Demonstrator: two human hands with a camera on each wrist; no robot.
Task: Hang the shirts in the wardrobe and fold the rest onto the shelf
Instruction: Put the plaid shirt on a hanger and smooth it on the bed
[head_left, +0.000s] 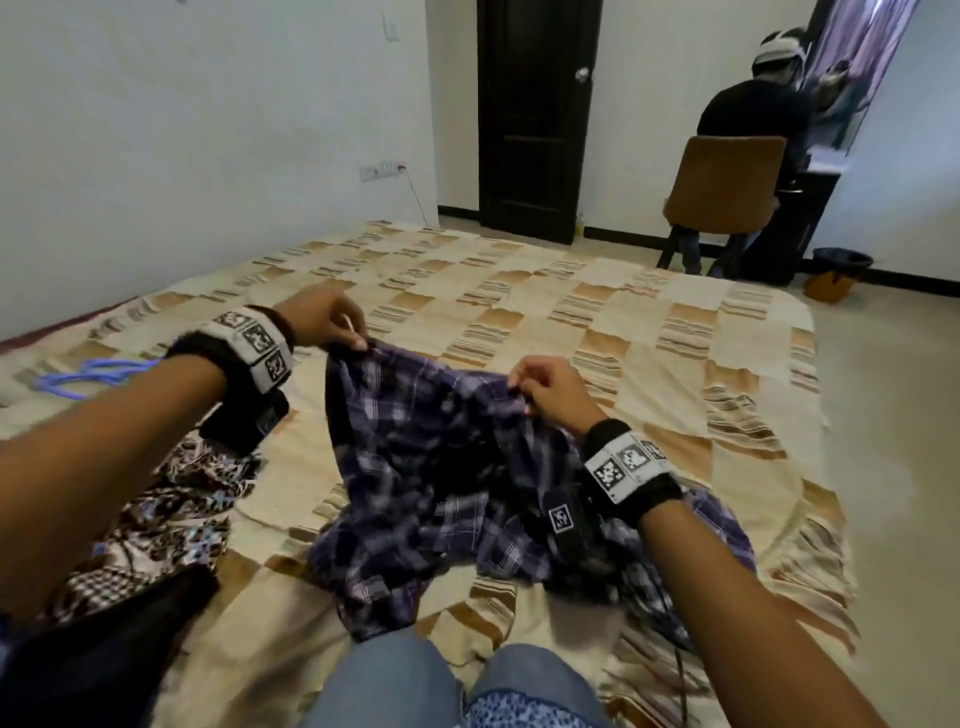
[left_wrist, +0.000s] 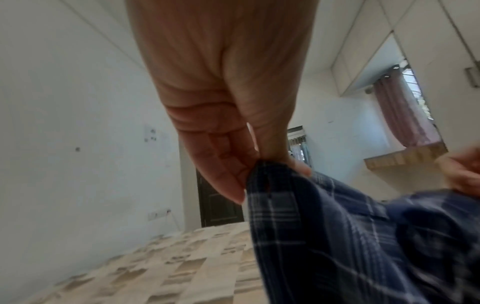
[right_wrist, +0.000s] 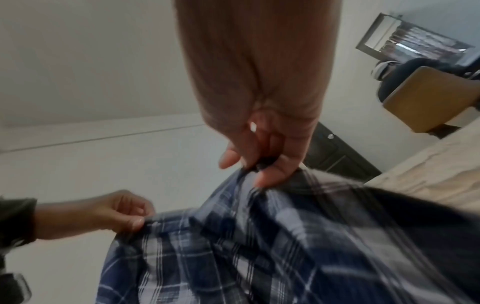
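The left grip (head_left: 332, 322) and right grip (head_left: 545, 387) each pinch the upper edge of the plaid shirt (head_left: 441, 483), which hangs between and beneath them onto the bed (head_left: 649, 332).

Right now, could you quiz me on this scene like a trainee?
1. True or false: both hands pinch the plaid shirt.
2. What lies on the bed beyond the left arm: A) blue hanger, B) shoe, C) book?
3. Fill in: the shirt's lower part rests on the ____.

Key: 1 true, left hand and right hand each pinch its top edge. 2 A. 3 bed.
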